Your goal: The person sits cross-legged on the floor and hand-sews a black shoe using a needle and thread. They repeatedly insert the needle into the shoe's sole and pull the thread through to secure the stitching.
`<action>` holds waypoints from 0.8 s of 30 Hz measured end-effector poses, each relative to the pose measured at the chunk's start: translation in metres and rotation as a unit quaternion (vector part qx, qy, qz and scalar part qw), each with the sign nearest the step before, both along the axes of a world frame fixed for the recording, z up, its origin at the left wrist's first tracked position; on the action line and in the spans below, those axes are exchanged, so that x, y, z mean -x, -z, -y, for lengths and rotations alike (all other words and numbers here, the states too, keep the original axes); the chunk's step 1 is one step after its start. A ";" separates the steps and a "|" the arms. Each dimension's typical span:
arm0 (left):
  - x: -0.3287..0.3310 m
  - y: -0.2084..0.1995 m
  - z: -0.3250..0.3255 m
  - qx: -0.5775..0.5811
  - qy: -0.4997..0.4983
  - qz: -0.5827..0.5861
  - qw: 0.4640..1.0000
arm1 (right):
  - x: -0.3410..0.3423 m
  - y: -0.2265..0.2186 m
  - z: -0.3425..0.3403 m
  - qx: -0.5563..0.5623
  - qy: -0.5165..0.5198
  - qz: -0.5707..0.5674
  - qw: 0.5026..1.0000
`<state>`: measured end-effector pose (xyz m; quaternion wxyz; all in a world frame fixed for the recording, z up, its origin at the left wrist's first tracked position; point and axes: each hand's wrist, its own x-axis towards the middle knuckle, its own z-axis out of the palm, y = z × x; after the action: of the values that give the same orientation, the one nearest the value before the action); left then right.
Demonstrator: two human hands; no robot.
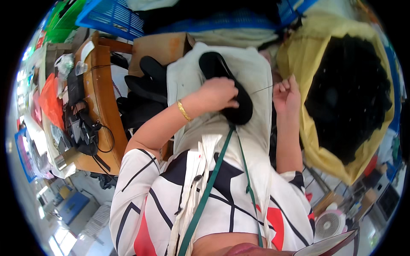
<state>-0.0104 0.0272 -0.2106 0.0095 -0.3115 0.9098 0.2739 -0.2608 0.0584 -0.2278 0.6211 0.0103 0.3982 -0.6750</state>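
Note:
A black cloth shoe lies on the pale apron over my lap, tilted with its far end to the left. My left hand comes across from the left with a gold bracelet at the wrist, and its curled fingers grip the shoe near the middle. To the right of it, my right hand is raised, fingers pinched on a thin dark thread. The thread stretches from the shoe to those fingers. Whether a needle is in the pinch is too small to tell.
Several black shoes are piled at my left, beside a cardboard box and a wooden table. On my right stands a yellow sack filled with black pieces. A blue crate is ahead.

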 end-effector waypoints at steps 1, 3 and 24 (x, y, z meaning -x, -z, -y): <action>0.001 -0.004 -0.005 0.043 -0.018 -0.086 0.995 | 0.002 0.005 -0.009 -0.019 0.014 0.005 1.000; 0.000 -0.012 -0.012 0.033 -0.092 -0.172 0.980 | 0.004 0.015 -0.013 -0.033 0.034 0.020 0.999; -0.015 0.005 -0.019 -0.297 -0.129 -0.011 0.946 | 0.011 0.051 -0.035 -0.057 0.044 0.003 0.997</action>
<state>0.0045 0.0462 -0.2159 0.0565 -0.4060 0.7395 0.5339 -0.2722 0.0929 -0.2789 0.5908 0.0650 0.4331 -0.6776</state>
